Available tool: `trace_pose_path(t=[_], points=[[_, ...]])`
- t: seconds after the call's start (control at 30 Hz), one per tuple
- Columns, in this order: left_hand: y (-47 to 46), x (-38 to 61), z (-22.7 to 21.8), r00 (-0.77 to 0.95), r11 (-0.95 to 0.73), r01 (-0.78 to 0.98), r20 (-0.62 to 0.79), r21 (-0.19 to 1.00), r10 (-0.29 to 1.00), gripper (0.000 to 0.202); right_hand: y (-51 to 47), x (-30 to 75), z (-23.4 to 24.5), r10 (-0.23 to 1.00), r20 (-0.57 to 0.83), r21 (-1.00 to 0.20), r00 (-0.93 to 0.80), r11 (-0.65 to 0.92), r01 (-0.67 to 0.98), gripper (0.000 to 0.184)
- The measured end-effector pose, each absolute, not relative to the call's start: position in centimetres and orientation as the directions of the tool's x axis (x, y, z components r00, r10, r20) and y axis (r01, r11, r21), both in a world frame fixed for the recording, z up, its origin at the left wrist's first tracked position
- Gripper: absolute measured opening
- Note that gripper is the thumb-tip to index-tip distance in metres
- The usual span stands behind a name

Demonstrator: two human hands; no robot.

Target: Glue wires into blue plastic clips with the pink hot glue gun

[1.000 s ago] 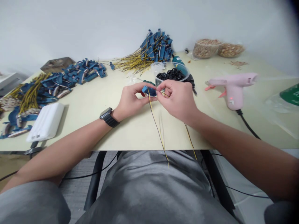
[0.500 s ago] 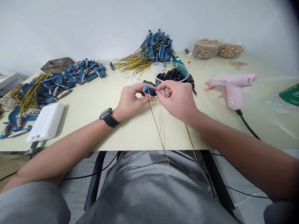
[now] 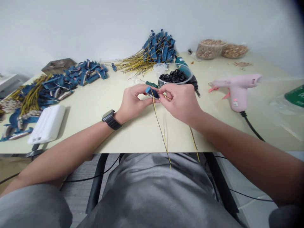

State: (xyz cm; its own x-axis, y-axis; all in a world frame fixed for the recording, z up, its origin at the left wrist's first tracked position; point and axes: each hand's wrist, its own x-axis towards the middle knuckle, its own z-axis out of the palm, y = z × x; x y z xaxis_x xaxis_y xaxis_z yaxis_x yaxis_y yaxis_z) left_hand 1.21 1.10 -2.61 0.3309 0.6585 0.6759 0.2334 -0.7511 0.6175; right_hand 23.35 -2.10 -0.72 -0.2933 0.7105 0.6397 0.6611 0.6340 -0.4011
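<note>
My left hand (image 3: 134,100) and my right hand (image 3: 180,102) meet above the middle of the pale table (image 3: 133,133). Between them, the fingers of my left hand pinch a small blue plastic piece (image 3: 152,92). My right fingertips hold a thin yellow wire (image 3: 168,98) close to the piece's right end. Another yellow and black wire (image 3: 159,133) hangs from the piece down past the table's front edge. Part of the piece lies hidden behind my fingers. A black smartwatch (image 3: 111,120) sits on my left wrist.
Behind my hands stand a clear bowl of black pieces (image 3: 174,76) and a green-handled screwdriver (image 3: 152,84). Piles of blue pieces with yellow wires (image 3: 156,50) lie along the back and left. A pink glue gun (image 3: 237,91) rests on the right.
The blue piece has turned slightly in my fingers, showing more of its dark face, and both hands have shifted only a little.
</note>
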Motion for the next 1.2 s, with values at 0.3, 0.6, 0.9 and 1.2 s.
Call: trace_pose_path(t=[0.3,0.6,0.9,1.2], points=[[1.19,1.09,-2.63,0.329,-0.728,0.257,0.651,0.636,0.685,0.047,-2.36,23.46,-0.39,0.739,0.622,-0.449,-0.258,0.607,0.656,0.016],[1.05,1.07,-2.71,0.313,-0.728,0.258,0.657,0.635,0.685,0.05,-2.07,23.43,-0.88,0.654,0.693,-0.366,-0.302,0.681,0.635,0.017],[0.67,1.21,-2.42,0.292,-0.742,0.255,0.683,0.619,0.67,0.052,-2.37,23.42,-0.96,0.645,0.71,-0.32,-0.281,0.652,0.688,0.016],[0.58,1.08,-2.35,0.29,-0.859,0.274,0.815,0.432,0.502,0.042,-2.65,23.33,-0.95,0.591,0.766,-0.323,-0.252,0.693,0.645,0.016]])
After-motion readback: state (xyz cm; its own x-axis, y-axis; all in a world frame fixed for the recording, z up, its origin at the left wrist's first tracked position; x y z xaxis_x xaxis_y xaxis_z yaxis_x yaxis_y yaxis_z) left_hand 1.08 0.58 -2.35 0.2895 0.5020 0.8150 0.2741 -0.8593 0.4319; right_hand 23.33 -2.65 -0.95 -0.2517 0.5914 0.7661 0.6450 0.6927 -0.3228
